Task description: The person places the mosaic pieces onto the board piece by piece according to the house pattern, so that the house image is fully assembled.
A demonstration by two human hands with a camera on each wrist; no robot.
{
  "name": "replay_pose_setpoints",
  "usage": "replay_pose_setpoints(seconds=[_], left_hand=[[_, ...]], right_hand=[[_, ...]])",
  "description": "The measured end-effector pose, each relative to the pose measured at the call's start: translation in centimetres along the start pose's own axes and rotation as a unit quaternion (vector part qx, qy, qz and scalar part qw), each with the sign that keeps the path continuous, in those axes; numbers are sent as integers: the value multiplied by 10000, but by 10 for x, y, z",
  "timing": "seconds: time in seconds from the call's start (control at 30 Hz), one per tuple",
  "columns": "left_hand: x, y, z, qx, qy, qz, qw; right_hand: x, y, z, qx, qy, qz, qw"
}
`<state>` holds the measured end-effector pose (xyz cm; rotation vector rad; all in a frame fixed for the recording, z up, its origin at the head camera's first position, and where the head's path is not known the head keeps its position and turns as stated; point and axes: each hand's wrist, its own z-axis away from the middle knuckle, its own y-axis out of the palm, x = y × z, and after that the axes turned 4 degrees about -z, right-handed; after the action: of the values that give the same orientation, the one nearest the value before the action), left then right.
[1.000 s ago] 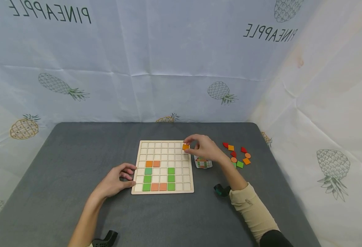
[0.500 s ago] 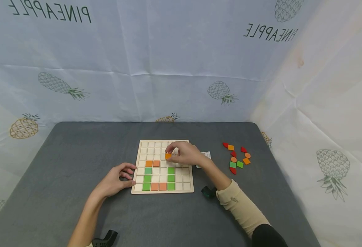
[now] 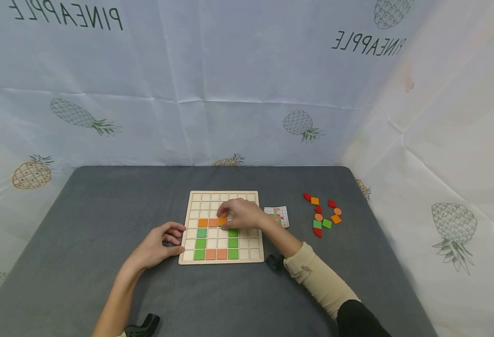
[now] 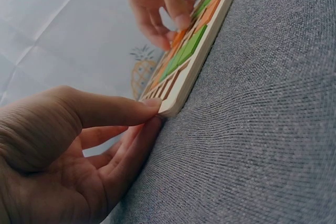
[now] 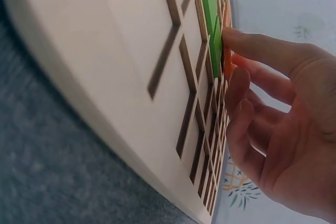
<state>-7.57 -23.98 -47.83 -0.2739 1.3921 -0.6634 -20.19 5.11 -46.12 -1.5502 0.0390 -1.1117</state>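
Observation:
A wooden grid board with square recesses lies on the table. My left hand holds it at its left edge; in the left wrist view, the thumb lies on the rim with a finger below it. My right hand pinches an orange square tile between thumb and fingertips, right at the recess beside a salmon tile. Left of that sits another orange tile. Green tiles form columns on both sides, with salmon tiles between them in the bottom row.
A small printed pattern card lies just right of the board, partly behind the right wrist. Farther right are several loose pieces: red quarter-rounds, orange squares, round salmon discs and green squares. A patterned cloth backdrop stands behind the table.
My right hand has carried the orange tile from the board's upper right corner, left and nearer, down to the row with the orange and salmon tiles. The left hand has stayed put.

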Motion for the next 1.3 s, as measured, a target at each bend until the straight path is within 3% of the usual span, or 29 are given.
replay_pose_setpoints(seconds=[0.73,1.0,1.3], left_hand=[[-1,0,1,4,-54,7,10000],[-1,0,1,10,-52,59,10000],[-2,0,1,-4,-45,8,10000]], right_hand=[[-2,-9,13,-130,132,63,9998],[-11,-34,40,-384,212,-511,9977],[-42,-68,79,-948,403,-796,9915]])
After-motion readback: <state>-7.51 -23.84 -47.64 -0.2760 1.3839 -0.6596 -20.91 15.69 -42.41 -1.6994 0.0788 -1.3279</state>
